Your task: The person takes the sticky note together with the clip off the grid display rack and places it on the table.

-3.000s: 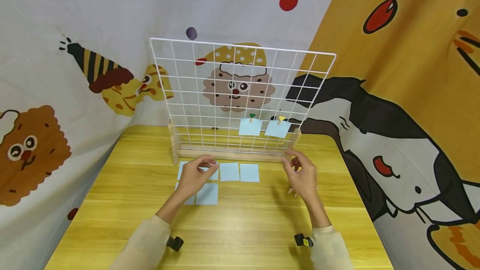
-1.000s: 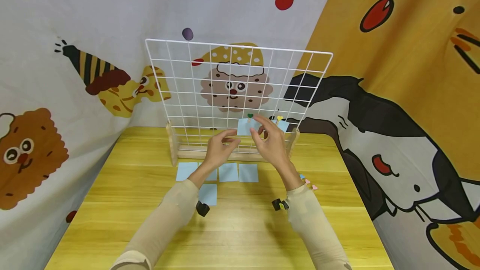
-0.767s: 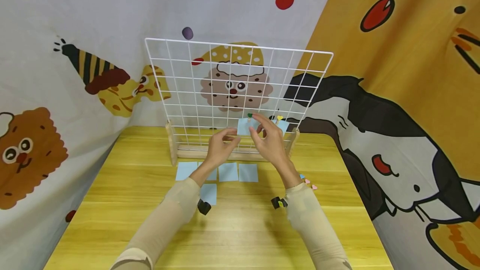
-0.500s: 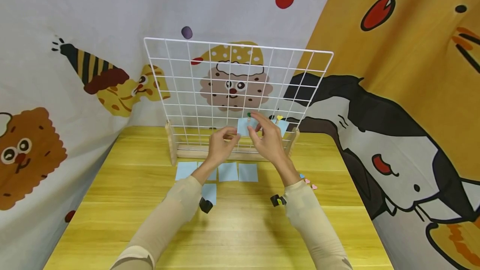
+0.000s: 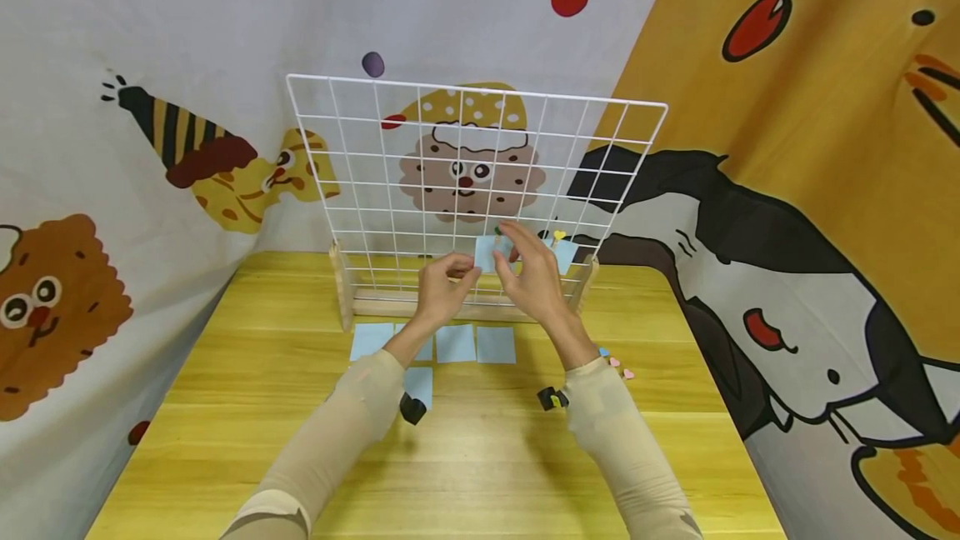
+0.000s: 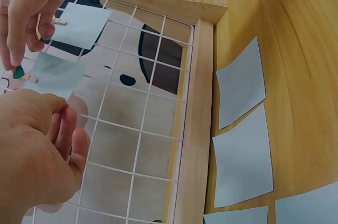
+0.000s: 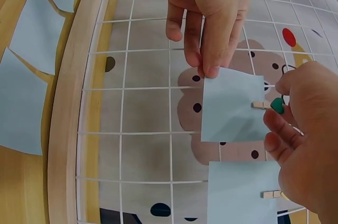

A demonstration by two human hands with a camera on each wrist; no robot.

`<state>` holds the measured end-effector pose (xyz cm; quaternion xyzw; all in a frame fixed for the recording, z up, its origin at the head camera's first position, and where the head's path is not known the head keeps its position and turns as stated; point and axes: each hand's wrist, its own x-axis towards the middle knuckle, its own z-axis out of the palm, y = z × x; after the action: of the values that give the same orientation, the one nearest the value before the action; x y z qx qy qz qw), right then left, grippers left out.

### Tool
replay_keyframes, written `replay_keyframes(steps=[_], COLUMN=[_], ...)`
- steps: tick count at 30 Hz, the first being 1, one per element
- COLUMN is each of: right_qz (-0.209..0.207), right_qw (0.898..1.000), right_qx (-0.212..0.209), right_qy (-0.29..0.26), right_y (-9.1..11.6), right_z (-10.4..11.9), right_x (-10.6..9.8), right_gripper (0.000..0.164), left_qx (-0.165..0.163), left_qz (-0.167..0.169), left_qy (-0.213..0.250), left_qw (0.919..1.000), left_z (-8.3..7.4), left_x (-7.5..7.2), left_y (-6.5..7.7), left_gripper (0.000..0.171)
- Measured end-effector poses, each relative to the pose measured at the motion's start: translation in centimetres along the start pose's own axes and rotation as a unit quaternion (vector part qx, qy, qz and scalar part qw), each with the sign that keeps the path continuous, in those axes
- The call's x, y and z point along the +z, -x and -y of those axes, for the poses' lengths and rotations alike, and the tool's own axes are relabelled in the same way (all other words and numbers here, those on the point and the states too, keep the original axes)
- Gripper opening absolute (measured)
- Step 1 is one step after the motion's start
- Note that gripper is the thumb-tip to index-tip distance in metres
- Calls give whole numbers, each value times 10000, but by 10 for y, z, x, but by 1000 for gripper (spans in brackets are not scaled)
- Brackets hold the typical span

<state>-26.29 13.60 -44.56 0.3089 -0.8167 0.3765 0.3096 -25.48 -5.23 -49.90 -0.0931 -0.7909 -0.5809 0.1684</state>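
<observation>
At the white wire grid (image 5: 420, 211), my left hand (image 5: 442, 290) pinches the lower-left corner of a pale blue note (image 7: 232, 113) between thumb and fingers. My right hand (image 5: 534, 277) curls at the note's upper edge. Its fingertips flank the green heart of a small wooden clothespin (image 7: 278, 105), which sits on the note's top edge. The note appears a little darker in the left wrist view. Just to the right hangs a second blue note (image 6: 82, 25), partly covered by my right hand in the head view, under a yellow-heart clothespin (image 5: 559, 236).
Below the grid's wooden base (image 5: 375, 307), several blue notes (image 5: 456, 344) lie in rows on the wooden table (image 5: 480, 457); my left arm covers part of them. Loose heart clothespins (image 5: 615, 362) lie beside my right sleeve. A printed curtain (image 5: 225, 15) hangs behind.
Both hands have risen from over the table to the green-clipped note. Over the last second, my right fingertips close over the green heart and my left fingers meet the note's lower corner.
</observation>
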Motion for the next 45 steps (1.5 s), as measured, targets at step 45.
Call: replay_keyframes(steps=[45], right_qz=[-774], right_qw=[9959], right_qx=[401], right_qy=[-234], right_y=[-13], right_z=[-5], right_x=[7], right_gripper=[8], left_qx=[-28], left_qz=[-18], left_qy=[-176], left_qw=[9998], left_z=[2], left_x=[-1], left_y=[-2], left_gripper=[14])
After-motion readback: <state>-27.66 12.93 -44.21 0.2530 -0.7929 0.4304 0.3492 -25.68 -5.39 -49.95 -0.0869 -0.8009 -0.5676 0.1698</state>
